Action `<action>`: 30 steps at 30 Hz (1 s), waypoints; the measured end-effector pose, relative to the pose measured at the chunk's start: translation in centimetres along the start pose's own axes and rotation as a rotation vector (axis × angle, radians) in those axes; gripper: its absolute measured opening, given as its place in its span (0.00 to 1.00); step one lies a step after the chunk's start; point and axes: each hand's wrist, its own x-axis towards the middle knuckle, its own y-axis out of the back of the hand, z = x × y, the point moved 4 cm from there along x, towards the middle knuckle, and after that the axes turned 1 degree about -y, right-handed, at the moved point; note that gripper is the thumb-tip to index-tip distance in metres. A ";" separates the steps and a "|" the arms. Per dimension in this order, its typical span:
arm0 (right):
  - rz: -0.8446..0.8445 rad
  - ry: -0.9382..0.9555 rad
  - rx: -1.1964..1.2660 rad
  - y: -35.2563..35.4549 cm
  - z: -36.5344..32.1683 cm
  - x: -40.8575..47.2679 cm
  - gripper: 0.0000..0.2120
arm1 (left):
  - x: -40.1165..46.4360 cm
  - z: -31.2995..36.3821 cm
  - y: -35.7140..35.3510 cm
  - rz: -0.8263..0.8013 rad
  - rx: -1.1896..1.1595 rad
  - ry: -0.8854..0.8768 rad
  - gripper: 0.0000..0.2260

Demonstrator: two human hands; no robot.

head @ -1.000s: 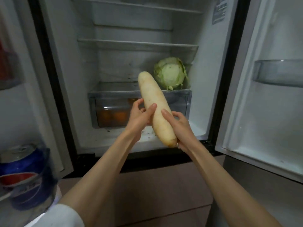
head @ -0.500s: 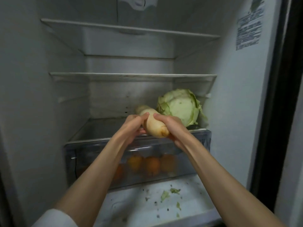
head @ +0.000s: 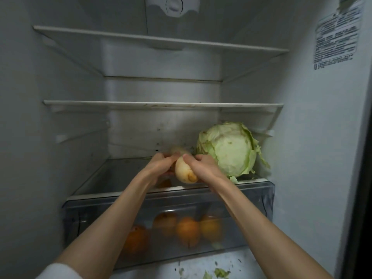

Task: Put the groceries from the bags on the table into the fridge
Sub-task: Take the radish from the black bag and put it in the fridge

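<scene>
The head camera looks into the open fridge. Both hands are inside it, above the glass shelf that covers the drawer.

The left hand is closed around the left side of the white radish, with the fingers curled over its top. The right hand grips the same radish from the right side, and its thumb lies on the upper surface. The radish points away from the camera into the fridge, so mostly its near end is seen, which is rounded and a little yellow-brown. Its far end is blurred, and I cannot tell if it already touches the shelf.

Just beside the right hand, on the right part of the same shelf, the cabbage stands with its pale cut side toward the camera. The cabbage is near the right wall of the fridge.

Under the shelf there is the transparent drawer, and through its front several oranges are visible. Above the hands there are two more shelves, the middle shelf and the top shelf. On the floor of the fridge, below the drawer, small green leaf scraps lie. A label with printed text is stuck on the right inner wall; the text is too small to read.
</scene>
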 end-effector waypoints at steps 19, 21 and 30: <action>-0.091 0.134 -0.102 1.0 0.0 -1.5 0.14 | -0.3 -0.2 -1.1 -0.098 -0.014 -0.080 0.13; -0.079 0.111 -0.090 0.8 0.0 -1.0 0.14 | 0.0 -0.4 -1.0 -0.094 -0.007 -0.069 0.14; -0.020 0.109 -0.161 1.5 -0.1 -1.8 0.16 | -1.1 0.9 -0.6 -0.029 0.161 -0.160 0.15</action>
